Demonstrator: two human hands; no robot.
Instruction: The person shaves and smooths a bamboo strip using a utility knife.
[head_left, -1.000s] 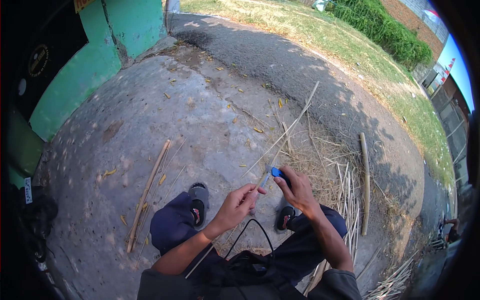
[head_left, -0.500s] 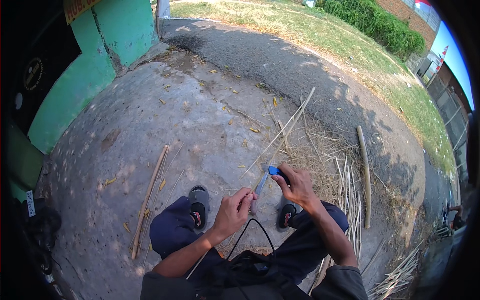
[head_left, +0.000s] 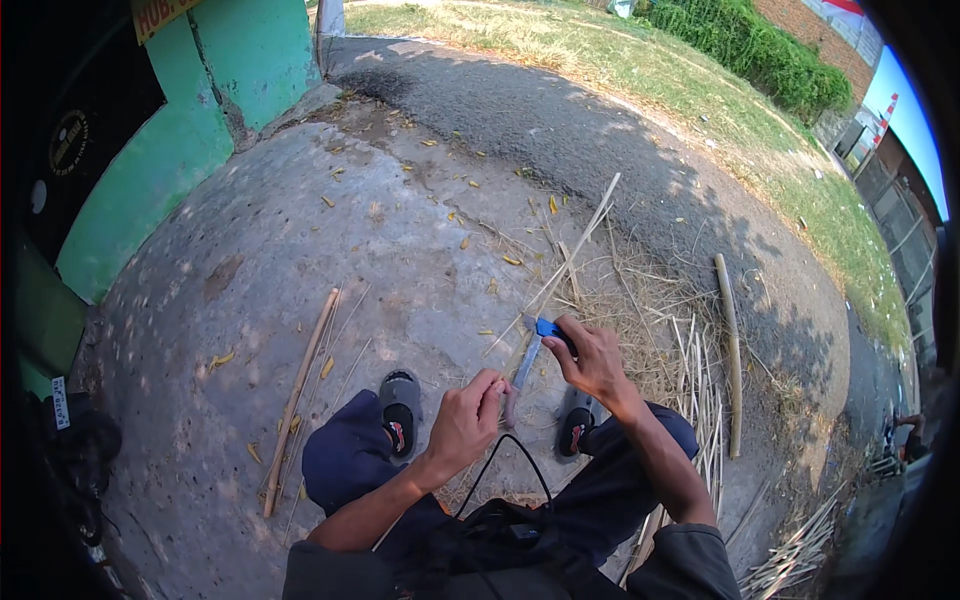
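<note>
My left hand (head_left: 465, 420) pinches a thin pale bamboo strip between thumb and fingers, in front of my knees. In my right hand (head_left: 592, 360) is a blue cutter knife (head_left: 550, 332). A short blade shows at its left end, close to the strip running up from my left hand; whether they touch I cannot tell. Just below, between my feet, a knife (head_left: 527, 368) with a broad grey blade and brownish handle lies on the ground, partly beside my left fingers.
Bamboo shavings (head_left: 640, 310) and long split strips (head_left: 700, 400) lie to the right, along with a bamboo pole (head_left: 730, 350). Another brown stick (head_left: 300, 405) lies left of my feet. More strips (head_left: 795, 550) are heaped at lower right. A green wall (head_left: 140, 210) stands at far left.
My right hand with the cutter knife has shifted slightly up and to the left. My left hand has barely moved and keeps its pinch on the strip.
</note>
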